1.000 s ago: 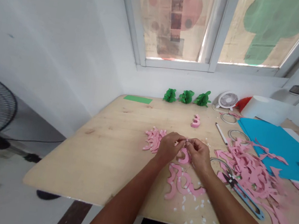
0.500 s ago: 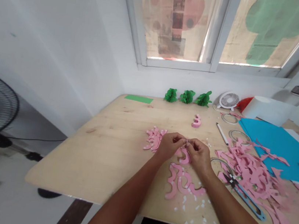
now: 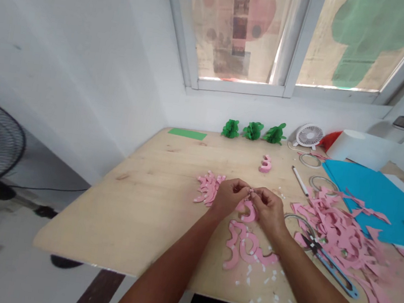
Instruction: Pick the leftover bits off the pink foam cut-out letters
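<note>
Apparently we are working midway: a pile of pink curves (image 3: 208, 190) is lying beside our left hand (image 3: 228, 198), seemingly done, while loose curves (image 3: 246, 256) are lying nearer us, probably waiting. The fingers of our left hand and right hand (image 3: 269, 208) are pinching a small pale piece (image 3: 251, 192) just above another curve (image 3: 252, 214), perhaps joined to it.

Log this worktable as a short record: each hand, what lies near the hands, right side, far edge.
Left hand: fingertips pinching a small piece, too small to identify
Right hand: fingertips pinching the same piece
Near hands: pink cutouts, white bits
Right side: pink scraps, scissors, pen, blue sheet
Far edge: three green ornaments, white fan
</note>
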Tool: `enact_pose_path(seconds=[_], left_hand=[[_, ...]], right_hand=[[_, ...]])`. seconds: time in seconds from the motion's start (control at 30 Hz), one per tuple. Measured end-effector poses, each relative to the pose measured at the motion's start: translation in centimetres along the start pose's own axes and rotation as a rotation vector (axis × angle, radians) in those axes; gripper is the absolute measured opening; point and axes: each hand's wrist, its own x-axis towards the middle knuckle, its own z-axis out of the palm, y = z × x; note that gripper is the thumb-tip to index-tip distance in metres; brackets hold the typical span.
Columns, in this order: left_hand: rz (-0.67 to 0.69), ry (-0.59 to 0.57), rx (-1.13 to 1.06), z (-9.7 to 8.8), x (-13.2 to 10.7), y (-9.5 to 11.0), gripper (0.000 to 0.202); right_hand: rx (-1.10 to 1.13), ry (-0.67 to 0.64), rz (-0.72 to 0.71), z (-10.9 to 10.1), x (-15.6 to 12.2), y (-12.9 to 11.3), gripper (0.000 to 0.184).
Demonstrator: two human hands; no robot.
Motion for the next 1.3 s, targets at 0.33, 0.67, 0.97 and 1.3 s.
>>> enact_pose_path(seconds=[0.33, 0.67, 0.97, 1.3], left_hand=[[0.023, -0.034, 0.021, -0.1, -0.1, 0.4, 0.009], [0.017, -0.068, 0.004, -0.4, 0.0, 0.3, 0.011], [-0.044, -0.116, -0.083, -0.8, 0.2, -0.5, 0.012], [-0.079, -0.189, -0.170, -1.1, 0.6, -0.9, 0.012]], right_hand=[[0.108, 0.018, 0.045, 0.1, 0.2, 0.5, 0.019], [0.093, -0.005, 0.046, 0.0, 0.2, 0.2, 0.017], [0.087, -0.022, 0.046, 0.1, 0.1, 0.1, 0.020], [0.163, -0.050, 0.094, 0.2, 0.0, 0.2, 0.019]])
